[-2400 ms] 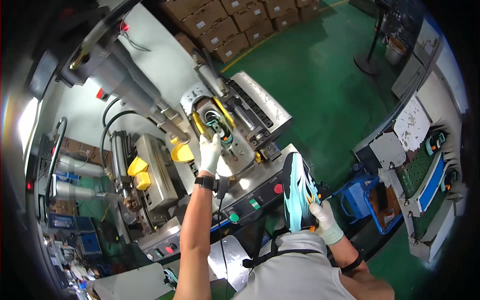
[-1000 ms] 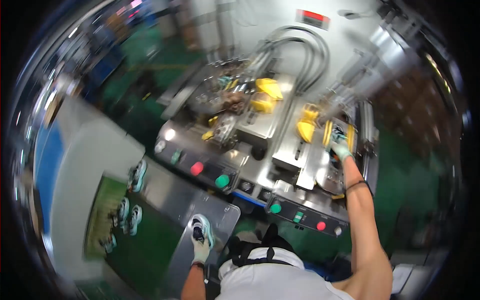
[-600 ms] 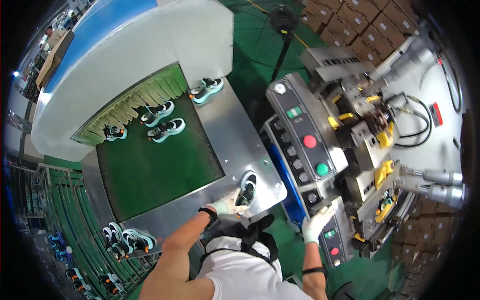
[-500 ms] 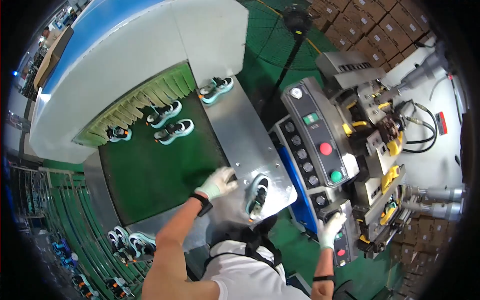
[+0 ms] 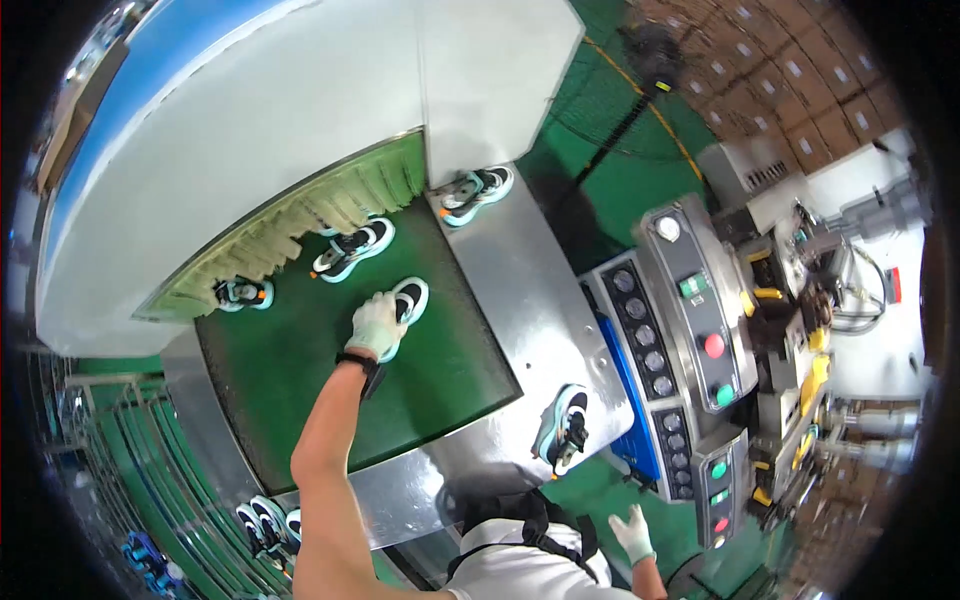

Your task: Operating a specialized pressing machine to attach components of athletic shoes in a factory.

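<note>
My left hand [image 5: 377,325], in a pale glove, is closed over the heel end of a black and white sneaker [image 5: 410,298] with a light blue sole on the green conveyor belt [image 5: 290,385]. The palm hides the shoe's rear. Gloved too, my right hand [image 5: 633,535] hangs over the floor near the machine's control panels, fingers apart and nothing in it. Just beyond the held shoe, another sneaker [image 5: 352,248] rests by the fringe curtain [image 5: 300,220], and a further sneaker [image 5: 243,293] sits partly under it. One sneaker [image 5: 565,428] lies on the near metal ledge.
A sneaker [image 5: 477,195] stands on the far metal side plate. At right is a pressing machine with a control panel [image 5: 700,300] of buttons and gauges. Several shoes [image 5: 265,525] are at the near left, beside a wire rack [image 5: 150,440]. A fan [image 5: 650,55] and stacked cartons [image 5: 780,75] stand behind.
My left hand has moved from the belt's near right edge outward onto a sneaker and grips it. My right hand has left the lower control panel and come back toward me. The view has shifted.
</note>
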`<control>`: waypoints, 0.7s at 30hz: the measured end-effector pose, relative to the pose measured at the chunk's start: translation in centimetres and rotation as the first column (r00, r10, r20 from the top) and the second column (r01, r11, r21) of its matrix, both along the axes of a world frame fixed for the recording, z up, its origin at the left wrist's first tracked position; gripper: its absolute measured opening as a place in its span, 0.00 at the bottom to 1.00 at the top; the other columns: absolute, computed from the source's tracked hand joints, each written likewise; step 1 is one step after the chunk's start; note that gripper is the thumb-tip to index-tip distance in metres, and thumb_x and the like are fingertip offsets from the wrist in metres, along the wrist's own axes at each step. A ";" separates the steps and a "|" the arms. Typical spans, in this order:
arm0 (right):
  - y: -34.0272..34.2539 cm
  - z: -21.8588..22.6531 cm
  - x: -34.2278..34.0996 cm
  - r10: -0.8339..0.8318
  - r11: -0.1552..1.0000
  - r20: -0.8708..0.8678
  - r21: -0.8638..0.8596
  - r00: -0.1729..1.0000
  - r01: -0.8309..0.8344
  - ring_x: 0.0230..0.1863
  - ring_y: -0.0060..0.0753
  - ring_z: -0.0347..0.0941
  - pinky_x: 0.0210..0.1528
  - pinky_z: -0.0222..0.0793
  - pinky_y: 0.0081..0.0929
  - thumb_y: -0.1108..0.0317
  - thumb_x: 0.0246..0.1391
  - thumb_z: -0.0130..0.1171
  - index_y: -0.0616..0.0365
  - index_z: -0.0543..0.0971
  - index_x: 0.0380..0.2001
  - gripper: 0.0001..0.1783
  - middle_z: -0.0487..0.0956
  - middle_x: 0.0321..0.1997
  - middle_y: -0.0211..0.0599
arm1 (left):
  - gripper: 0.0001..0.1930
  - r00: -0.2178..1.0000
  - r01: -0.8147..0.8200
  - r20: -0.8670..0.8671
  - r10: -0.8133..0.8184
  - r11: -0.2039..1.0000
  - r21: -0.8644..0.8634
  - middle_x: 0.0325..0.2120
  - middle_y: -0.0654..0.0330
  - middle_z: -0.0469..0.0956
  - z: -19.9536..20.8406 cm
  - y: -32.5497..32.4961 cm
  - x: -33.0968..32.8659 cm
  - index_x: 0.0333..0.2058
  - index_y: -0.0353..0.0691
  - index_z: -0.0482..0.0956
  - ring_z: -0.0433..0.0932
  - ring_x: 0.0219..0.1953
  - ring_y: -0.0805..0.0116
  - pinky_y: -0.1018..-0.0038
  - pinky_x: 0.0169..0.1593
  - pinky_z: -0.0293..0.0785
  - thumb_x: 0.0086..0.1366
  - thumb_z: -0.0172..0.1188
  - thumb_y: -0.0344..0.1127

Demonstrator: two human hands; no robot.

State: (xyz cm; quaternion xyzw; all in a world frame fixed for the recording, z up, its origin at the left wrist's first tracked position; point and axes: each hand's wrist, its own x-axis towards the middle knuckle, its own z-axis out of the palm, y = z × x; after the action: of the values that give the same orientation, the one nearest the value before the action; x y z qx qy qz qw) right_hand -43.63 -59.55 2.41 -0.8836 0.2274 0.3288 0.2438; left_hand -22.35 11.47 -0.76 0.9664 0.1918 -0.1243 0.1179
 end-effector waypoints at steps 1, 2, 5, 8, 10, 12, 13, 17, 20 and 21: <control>4.4 3.0 2.6 -0.025 0.998 0.020 0.065 0.999 0.024 0.72 0.44 0.56 0.71 0.52 0.30 0.50 0.52 0.67 0.75 0.59 0.65 0.49 0.61 0.70 0.59 | 0.25 0.999 0.034 -0.001 -0.034 0.999 -0.040 0.39 0.50 0.77 0.3 -1.4 -0.8 0.41 0.38 0.74 0.80 0.43 0.49 0.57 0.46 0.77 0.50 0.71 0.46; 6.9 4.8 4.7 0.041 0.996 0.080 0.073 0.996 -0.047 0.70 0.43 0.60 0.69 0.56 0.30 0.51 0.53 0.66 0.73 0.60 0.65 0.47 0.65 0.68 0.58 | 0.23 1.000 0.017 -0.001 -0.017 0.991 -0.133 0.39 0.48 0.78 1.1 -3.6 -1.6 0.39 0.37 0.75 0.80 0.43 0.48 0.56 0.47 0.77 0.50 0.70 0.47; 10.7 6.4 8.7 -0.014 0.964 0.263 0.261 0.965 -0.057 0.61 0.42 0.72 0.63 0.65 0.31 0.51 0.57 0.63 0.69 0.63 0.64 0.42 0.74 0.60 0.55 | 0.28 0.993 0.004 0.109 0.050 0.892 -0.452 0.43 0.40 0.79 4.9 -10.4 -6.0 0.42 0.29 0.77 0.78 0.47 0.43 0.57 0.51 0.75 0.52 0.65 0.50; 14.5 10.4 12.3 -0.131 0.814 0.131 0.581 0.983 0.031 0.56 0.36 0.75 0.61 0.67 0.30 0.48 0.60 0.59 0.68 0.69 0.61 0.37 0.75 0.59 0.51 | 0.31 0.991 -0.019 0.055 0.125 0.525 -0.851 0.37 0.46 0.81 11.4 -18.5 -7.8 0.46 0.26 0.77 0.81 0.39 0.62 0.69 0.46 0.76 0.51 0.70 0.46; 14.7 11.5 13.4 -0.157 0.479 -0.085 0.865 0.984 0.151 0.56 0.34 0.75 0.61 0.67 0.30 0.46 0.63 0.55 0.65 0.69 0.62 0.35 0.75 0.60 0.46 | 0.27 0.975 0.190 0.221 0.039 0.385 -0.903 0.38 0.52 0.81 17.7 -24.1 -7.3 0.47 0.26 0.76 0.79 0.40 0.67 0.72 0.47 0.75 0.53 0.70 0.40; 15.5 14.0 13.6 -0.121 0.102 -0.212 0.969 0.970 0.225 0.58 0.33 0.72 0.63 0.66 0.31 0.47 0.66 0.51 0.61 0.67 0.64 0.34 0.73 0.62 0.42 | 0.28 0.958 0.281 0.276 -0.073 0.080 -0.956 0.42 0.52 0.81 19.5 -28.1 -6.3 0.50 0.29 0.76 0.79 0.45 0.67 0.70 0.52 0.74 0.51 0.71 0.36; 15.5 14.9 13.6 -0.128 0.067 -0.198 0.976 0.972 0.207 0.60 0.33 0.71 0.65 0.65 0.33 0.47 0.68 0.48 0.60 0.65 0.66 0.33 0.72 0.63 0.41 | 0.29 0.929 0.331 0.327 -0.173 -0.005 -0.944 0.44 0.52 0.81 21.6 -29.7 -4.8 0.51 0.30 0.76 0.79 0.46 0.67 0.69 0.53 0.73 0.50 0.72 0.35; 12.0 18.1 14.8 -0.292 -0.387 -0.284 0.908 0.913 0.158 0.61 0.29 0.71 0.64 0.67 0.31 0.44 0.51 0.69 0.59 0.65 0.64 0.45 0.74 0.62 0.36 | 0.34 0.834 0.524 0.488 -0.258 0.089 -0.847 0.57 0.53 0.71 27.1 -37.0 2.0 0.58 0.30 0.70 0.71 0.60 0.60 0.66 0.62 0.67 0.53 0.72 0.30; 7.5 19.9 16.0 -0.372 -0.466 -0.290 0.880 0.882 0.093 0.52 0.23 0.77 0.53 0.75 0.22 0.53 0.47 0.74 0.60 0.65 0.64 0.46 0.78 0.56 0.32 | 0.31 0.843 0.535 0.528 -0.098 0.065 -0.842 0.58 0.52 0.69 28.0 -40.0 4.8 0.62 0.28 0.64 0.71 0.60 0.60 0.65 0.64 0.67 0.59 0.59 0.23; 5.9 21.1 16.2 -0.396 -0.476 -0.271 0.878 0.878 0.057 0.51 0.22 0.77 0.52 0.76 0.22 0.54 0.47 0.74 0.60 0.64 0.63 0.45 0.78 0.55 0.33 | 0.30 0.819 0.574 0.565 -0.099 0.126 -0.809 0.59 0.50 0.69 28.1 -40.6 5.5 0.63 0.29 0.63 0.70 0.61 0.57 0.62 0.64 0.67 0.61 0.53 0.21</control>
State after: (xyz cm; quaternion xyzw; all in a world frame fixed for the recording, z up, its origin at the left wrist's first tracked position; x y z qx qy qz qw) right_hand -27.41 -53.64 23.49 -0.2235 0.0157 0.2081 0.9521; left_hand -16.88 -29.17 27.37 0.6961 -0.1844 -0.0510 0.6920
